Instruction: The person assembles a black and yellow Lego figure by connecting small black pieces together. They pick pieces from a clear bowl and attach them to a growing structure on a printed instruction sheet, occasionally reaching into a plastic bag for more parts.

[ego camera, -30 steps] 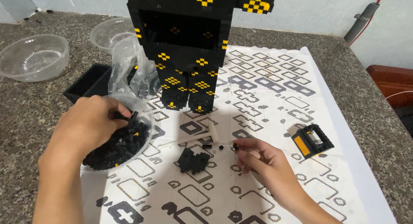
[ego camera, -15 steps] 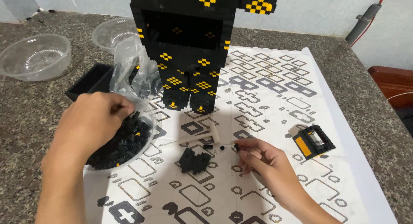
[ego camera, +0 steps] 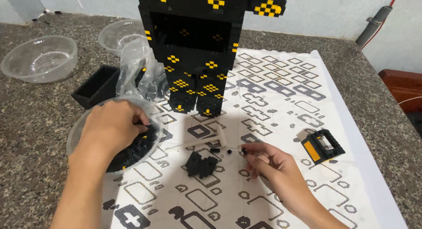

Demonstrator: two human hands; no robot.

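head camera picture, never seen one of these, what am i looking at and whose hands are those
There is no machine here. The picture comes from a camera worn on a person's head, looking down at that person's own two bare hands over a speckled stone counter.

A white paper sheet printed with block outlines covers the counter. On it stands a tall black and yellow figure built of tiny blocks.

The left hand reaches into a clear plastic bowl of small black blocks. The right hand pinches a tiny black block at its fingertips.

Nearby lie a small cluster of joined black blocks, a small black and yellow block frame, a crumpled clear plastic bag, a black block tray and two empty clear plastic bowls.
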